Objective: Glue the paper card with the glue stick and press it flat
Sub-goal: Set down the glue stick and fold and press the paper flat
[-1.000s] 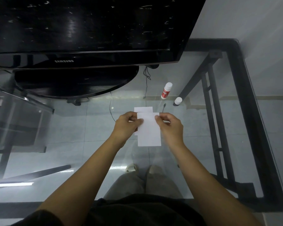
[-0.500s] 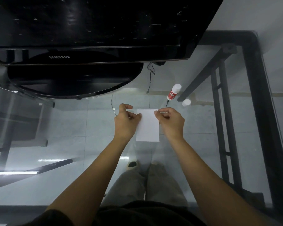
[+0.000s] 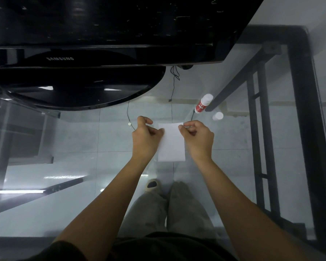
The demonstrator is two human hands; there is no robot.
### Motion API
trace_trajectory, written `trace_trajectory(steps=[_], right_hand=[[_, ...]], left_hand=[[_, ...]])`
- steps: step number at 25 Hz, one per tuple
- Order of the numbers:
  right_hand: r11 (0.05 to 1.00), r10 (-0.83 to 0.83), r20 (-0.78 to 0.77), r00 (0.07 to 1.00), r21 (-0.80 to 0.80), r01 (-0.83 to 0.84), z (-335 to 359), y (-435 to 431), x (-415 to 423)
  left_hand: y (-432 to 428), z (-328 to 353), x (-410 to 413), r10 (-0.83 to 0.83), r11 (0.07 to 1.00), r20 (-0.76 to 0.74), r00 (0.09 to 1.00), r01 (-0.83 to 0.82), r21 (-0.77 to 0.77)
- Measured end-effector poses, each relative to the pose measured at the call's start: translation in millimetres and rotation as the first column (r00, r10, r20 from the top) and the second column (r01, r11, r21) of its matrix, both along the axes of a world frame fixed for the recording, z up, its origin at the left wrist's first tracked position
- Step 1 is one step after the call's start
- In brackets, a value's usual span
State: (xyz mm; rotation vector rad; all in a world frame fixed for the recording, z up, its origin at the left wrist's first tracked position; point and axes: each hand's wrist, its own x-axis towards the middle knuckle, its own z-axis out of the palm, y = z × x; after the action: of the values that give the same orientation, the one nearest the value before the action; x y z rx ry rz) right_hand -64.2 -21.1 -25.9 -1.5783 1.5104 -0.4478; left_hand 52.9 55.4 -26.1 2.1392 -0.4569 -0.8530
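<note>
Your left hand (image 3: pixel 146 137) and right hand (image 3: pixel 197 137) pinch the card's (image 3: pixel 171 146) side edges, flat on the glass (image 3: pixel 79 140); press from the centre outward, evenly; the glue stick (image 3: pixel 203 103) lies uncapped beyond.

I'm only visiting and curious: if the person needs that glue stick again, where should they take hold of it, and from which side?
Probably around the red-labelled middle of the glue stick, reaching with the right hand, the nearer one, past the paper card. It seems to lie tilted on the glass table, uncapped, its cap apart beside it, so avoid the open end.
</note>
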Motion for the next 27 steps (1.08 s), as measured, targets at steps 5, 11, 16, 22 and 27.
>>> trace_trajectory(steps=[5, 11, 16, 22, 27], right_hand=[[1.0, -0.002, -0.008, 1.0, -0.02, 0.001, 1.6, 0.3, 1.5], [0.997, 0.014, -0.08, 0.997, -0.072, -0.02, -0.5, 2.3, 3.5], [0.992, 0.03, -0.141, 0.99, -0.118, -0.047, -4.7, 2.6, 5.6], [0.981, 0.063, -0.19, 0.98, -0.168, -0.095, -7.1, -1.6, 4.2], [0.974, 0.105, -0.205, 0.973, -0.176, -0.142, -7.2, -0.8, 4.4]], left_hand=[[-1.9, -1.4, -0.3, 0.002, 1.0, 0.02, 1.0, -0.002, 0.013], [-6.6, -0.4, -1.3, 0.013, 0.998, 0.043, 0.999, -0.015, 0.056], [-11.6, 2.4, 0.7, 0.012, 0.992, 0.023, 1.0, -0.014, 0.127], [-18.2, 6.9, 4.9, -0.013, 0.971, -0.017, 1.0, 0.017, 0.238], [-18.6, 6.1, 10.2, -0.012, 0.964, -0.053, 0.999, 0.025, 0.265]])
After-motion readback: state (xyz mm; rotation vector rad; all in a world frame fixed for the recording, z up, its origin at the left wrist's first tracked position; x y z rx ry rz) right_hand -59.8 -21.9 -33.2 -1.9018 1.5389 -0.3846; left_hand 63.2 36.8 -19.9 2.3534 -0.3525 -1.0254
